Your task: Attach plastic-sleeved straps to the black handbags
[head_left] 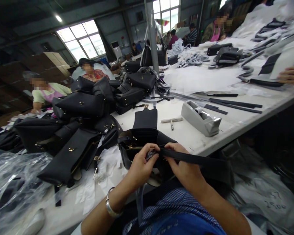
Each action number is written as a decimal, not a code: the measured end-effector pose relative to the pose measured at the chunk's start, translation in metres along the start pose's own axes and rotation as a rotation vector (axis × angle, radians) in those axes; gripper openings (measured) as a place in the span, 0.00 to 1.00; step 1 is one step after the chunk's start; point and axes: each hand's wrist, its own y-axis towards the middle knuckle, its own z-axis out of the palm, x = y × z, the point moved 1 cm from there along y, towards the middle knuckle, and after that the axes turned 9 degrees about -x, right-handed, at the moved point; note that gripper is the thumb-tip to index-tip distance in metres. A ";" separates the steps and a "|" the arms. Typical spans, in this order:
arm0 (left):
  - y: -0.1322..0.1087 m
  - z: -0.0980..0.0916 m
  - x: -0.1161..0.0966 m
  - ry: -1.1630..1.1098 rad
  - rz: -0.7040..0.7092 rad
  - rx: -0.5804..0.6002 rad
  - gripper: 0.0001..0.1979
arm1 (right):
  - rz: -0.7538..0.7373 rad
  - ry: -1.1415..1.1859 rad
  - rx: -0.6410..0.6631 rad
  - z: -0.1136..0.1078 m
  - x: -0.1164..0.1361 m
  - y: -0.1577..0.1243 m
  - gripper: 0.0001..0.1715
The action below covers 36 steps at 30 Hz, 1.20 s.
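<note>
A black handbag [147, 133] stands with its mouth open at the table's near edge, its flap [145, 118] folded back onto the white surface. Gold zip teeth show along the opening. Just above the bag, a long black strap [191, 157] runs off to the right. My right hand [180, 160] grips the strap with thumb and fingers near its end. Close beside it, my left hand [145, 161] pinches a dark bit wrapped in clear plastic, at the strap's end; what exactly it is, I cannot make out. A silver bangle [110, 202] circles my left wrist.
A grey tape dispenser [202, 119] and a T-handled tool [171, 121] lie beyond the bag. Several black bags [80, 106] are piled at left, near crumpled plastic [17, 176]. Loose straps [235, 104] lie at right, near another person's hand [292, 75].
</note>
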 end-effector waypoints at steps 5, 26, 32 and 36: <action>-0.004 0.006 -0.002 0.048 0.178 -0.002 0.19 | -0.108 -0.222 -0.018 -0.001 0.010 -0.005 0.12; -0.014 0.017 0.010 0.033 0.047 -0.248 0.11 | -0.195 -0.061 -0.034 -0.049 0.036 -0.002 0.16; -0.012 0.019 0.009 -0.147 -0.217 -0.270 0.22 | 0.155 0.094 0.010 -0.018 0.003 0.006 0.08; -0.010 0.020 0.010 -0.231 -0.288 -0.289 0.21 | 0.291 0.185 0.065 -0.004 -0.004 0.007 0.09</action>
